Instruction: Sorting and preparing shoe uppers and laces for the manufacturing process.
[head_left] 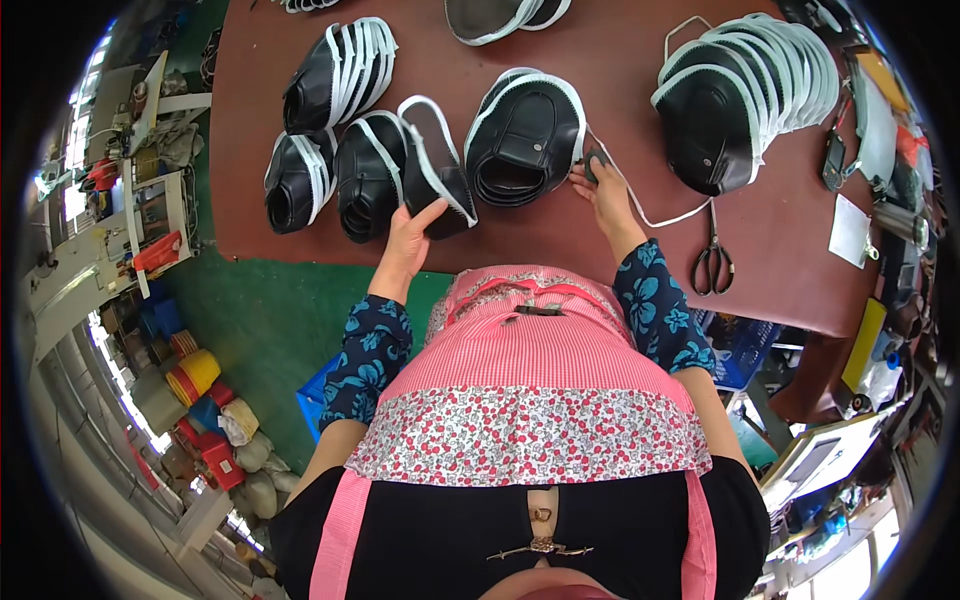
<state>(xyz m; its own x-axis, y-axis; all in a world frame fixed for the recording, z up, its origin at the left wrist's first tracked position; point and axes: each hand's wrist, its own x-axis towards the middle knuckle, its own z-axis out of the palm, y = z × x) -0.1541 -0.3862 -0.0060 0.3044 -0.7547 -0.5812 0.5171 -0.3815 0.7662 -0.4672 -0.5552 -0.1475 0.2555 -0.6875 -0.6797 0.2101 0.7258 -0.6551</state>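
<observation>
Black shoe uppers with white edging lie in groups on a reddish-brown table. My left hand [408, 242] is closed on the near edge of one shoe upper [456, 187], which stands tilted at the right end of a row. Beside it, a second black upper [370, 170] rests against the row. My right hand [606, 198] pinches a small dark object [596, 163], too small to name for certain. A thin white strip [640, 208] loops past that hand. Just left of it sits a stack of black uppers [527, 130], close to my fingertips.
Black-handled scissors [713, 265] lie at the table's near right. A fanned stack of uppers [745, 100] stands at the far right, near a white paper [850, 230]. Below the table is a blue crate [742, 352]. Sewing machinery [125, 150] stands on the left.
</observation>
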